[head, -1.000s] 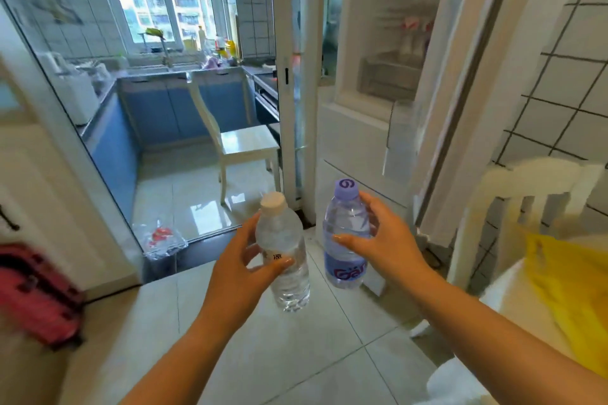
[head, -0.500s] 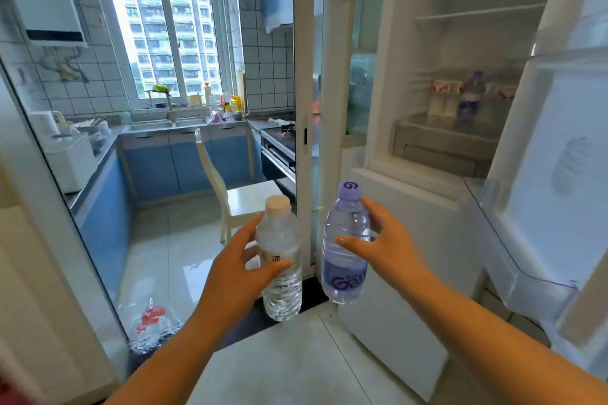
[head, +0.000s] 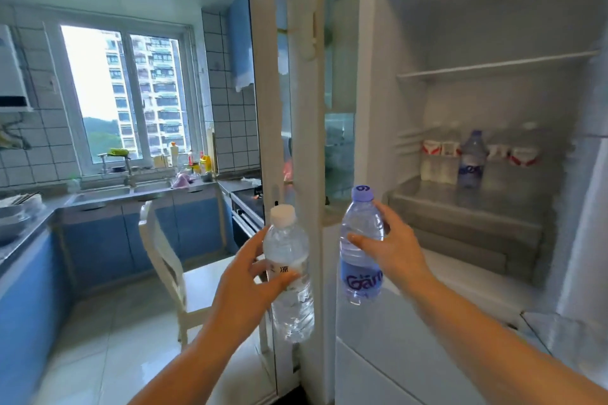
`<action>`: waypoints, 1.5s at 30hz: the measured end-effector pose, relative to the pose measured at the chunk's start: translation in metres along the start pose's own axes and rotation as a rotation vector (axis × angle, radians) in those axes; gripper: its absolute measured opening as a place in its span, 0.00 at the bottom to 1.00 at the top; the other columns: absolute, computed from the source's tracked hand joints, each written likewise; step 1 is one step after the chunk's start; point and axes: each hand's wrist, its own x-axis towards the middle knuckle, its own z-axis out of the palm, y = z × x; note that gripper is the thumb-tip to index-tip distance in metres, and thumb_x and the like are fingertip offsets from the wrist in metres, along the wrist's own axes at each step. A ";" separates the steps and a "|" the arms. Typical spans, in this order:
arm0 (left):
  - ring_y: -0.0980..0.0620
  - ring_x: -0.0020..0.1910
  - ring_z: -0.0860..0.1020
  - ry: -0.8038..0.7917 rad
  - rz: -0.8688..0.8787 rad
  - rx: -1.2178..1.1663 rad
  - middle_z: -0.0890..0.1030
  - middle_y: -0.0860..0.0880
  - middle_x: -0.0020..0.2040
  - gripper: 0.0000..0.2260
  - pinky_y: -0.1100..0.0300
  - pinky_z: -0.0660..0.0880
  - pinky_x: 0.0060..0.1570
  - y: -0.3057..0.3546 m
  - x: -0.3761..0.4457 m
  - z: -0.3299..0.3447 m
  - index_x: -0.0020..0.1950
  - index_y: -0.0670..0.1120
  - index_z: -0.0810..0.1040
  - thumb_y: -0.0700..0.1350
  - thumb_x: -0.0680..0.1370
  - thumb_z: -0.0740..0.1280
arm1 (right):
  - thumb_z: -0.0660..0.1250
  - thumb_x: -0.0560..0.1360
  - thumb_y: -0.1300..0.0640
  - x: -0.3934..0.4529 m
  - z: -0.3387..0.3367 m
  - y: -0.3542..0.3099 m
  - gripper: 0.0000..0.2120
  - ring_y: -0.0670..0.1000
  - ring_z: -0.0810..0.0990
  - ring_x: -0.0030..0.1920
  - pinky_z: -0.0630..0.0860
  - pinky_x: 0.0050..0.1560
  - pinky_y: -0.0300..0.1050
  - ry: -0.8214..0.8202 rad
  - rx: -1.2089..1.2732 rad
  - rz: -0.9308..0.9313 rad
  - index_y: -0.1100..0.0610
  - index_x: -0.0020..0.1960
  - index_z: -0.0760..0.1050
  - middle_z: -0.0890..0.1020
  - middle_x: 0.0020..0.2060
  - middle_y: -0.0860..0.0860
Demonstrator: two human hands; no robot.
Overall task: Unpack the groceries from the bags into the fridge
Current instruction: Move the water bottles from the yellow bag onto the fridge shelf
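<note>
My left hand [head: 245, 276] grips a clear water bottle with a white cap [head: 291, 299], held upright. My right hand [head: 393, 248] grips a water bottle with a purple cap and blue label [head: 360, 260], also upright. Both bottles are in front of the open white fridge [head: 371, 82], a little below and left of its lower shelf [head: 467, 204]. On that shelf stand several bottles, one with a blue label [head: 472, 159] and others with red-and-white labels [head: 439, 158]. The upper shelf [head: 493, 64] holds nothing visible.
The open fridge door [head: 582, 240] stands at the right edge. A white door frame [head: 306, 108] runs upright between the fridge and the kitchen. A white chair [head: 171, 270] stands on the kitchen floor by blue cabinets [head: 98, 237] and a sink [head: 108, 192].
My view has lifted and turned toward the fridge interior, which now looms larger. Both hands still hold their bottles, carried closer to the fridge.
</note>
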 end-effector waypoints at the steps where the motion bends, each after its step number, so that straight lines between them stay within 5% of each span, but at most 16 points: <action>1: 0.68 0.47 0.75 -0.023 0.009 -0.012 0.72 0.69 0.53 0.29 0.69 0.71 0.47 -0.002 0.018 0.008 0.62 0.64 0.64 0.49 0.66 0.72 | 0.76 0.66 0.62 0.015 -0.003 0.004 0.23 0.38 0.78 0.43 0.71 0.42 0.28 0.013 0.002 -0.004 0.39 0.45 0.69 0.77 0.42 0.37; 7: 0.66 0.47 0.79 -0.196 0.065 -0.156 0.77 0.63 0.53 0.27 0.71 0.75 0.37 -0.027 0.135 0.068 0.58 0.65 0.69 0.43 0.67 0.75 | 0.76 0.67 0.63 0.105 -0.030 0.048 0.20 0.32 0.78 0.38 0.70 0.38 0.25 0.115 -0.049 0.016 0.52 0.55 0.75 0.81 0.42 0.43; 12: 0.61 0.49 0.80 -0.350 0.160 -0.269 0.81 0.58 0.53 0.29 0.68 0.76 0.41 -0.050 0.233 0.133 0.60 0.58 0.71 0.34 0.68 0.74 | 0.76 0.66 0.62 0.175 -0.055 0.080 0.21 0.36 0.80 0.42 0.72 0.39 0.27 0.233 -0.121 0.014 0.50 0.57 0.76 0.82 0.46 0.42; 17: 0.68 0.50 0.78 -0.522 0.267 -0.349 0.79 0.68 0.49 0.29 0.73 0.74 0.41 -0.050 0.318 0.200 0.60 0.63 0.69 0.37 0.70 0.74 | 0.77 0.65 0.59 0.232 -0.077 0.099 0.21 0.43 0.79 0.49 0.74 0.45 0.34 0.379 -0.170 0.026 0.43 0.52 0.75 0.81 0.49 0.41; 23: 0.60 0.57 0.76 -0.599 0.339 -0.408 0.77 0.61 0.59 0.30 0.60 0.75 0.54 -0.037 0.377 0.287 0.68 0.59 0.67 0.44 0.70 0.74 | 0.77 0.65 0.56 0.273 -0.121 0.125 0.29 0.48 0.76 0.58 0.74 0.57 0.45 0.545 -0.297 0.064 0.48 0.64 0.72 0.79 0.58 0.46; 27: 0.62 0.55 0.76 -0.602 0.337 -0.444 0.77 0.62 0.57 0.31 0.62 0.73 0.52 -0.029 0.398 0.337 0.69 0.59 0.66 0.44 0.71 0.74 | 0.77 0.65 0.54 0.293 -0.158 0.141 0.35 0.51 0.76 0.60 0.74 0.60 0.53 0.644 -0.392 0.110 0.50 0.69 0.68 0.77 0.61 0.47; 34: 0.54 0.57 0.77 -0.581 0.279 -0.551 0.77 0.56 0.59 0.30 0.53 0.76 0.56 -0.026 0.432 0.428 0.59 0.63 0.68 0.37 0.68 0.75 | 0.75 0.67 0.57 0.326 -0.209 0.164 0.31 0.47 0.74 0.57 0.70 0.51 0.39 0.653 -0.424 0.110 0.51 0.67 0.68 0.76 0.59 0.45; 40: 0.51 0.57 0.77 -0.555 0.229 -0.552 0.77 0.59 0.53 0.32 0.48 0.75 0.58 -0.029 0.449 0.484 0.59 0.59 0.68 0.35 0.65 0.77 | 0.74 0.68 0.61 0.341 -0.234 0.200 0.25 0.43 0.75 0.55 0.71 0.48 0.32 0.597 -0.356 0.102 0.39 0.56 0.69 0.76 0.51 0.37; 45: 0.52 0.57 0.77 -0.568 0.212 -0.564 0.78 0.56 0.55 0.33 0.57 0.76 0.52 -0.035 0.457 0.516 0.62 0.58 0.67 0.36 0.65 0.77 | 0.73 0.70 0.60 0.358 -0.245 0.215 0.25 0.37 0.71 0.49 0.70 0.37 0.24 0.623 -0.391 0.087 0.41 0.57 0.66 0.71 0.48 0.34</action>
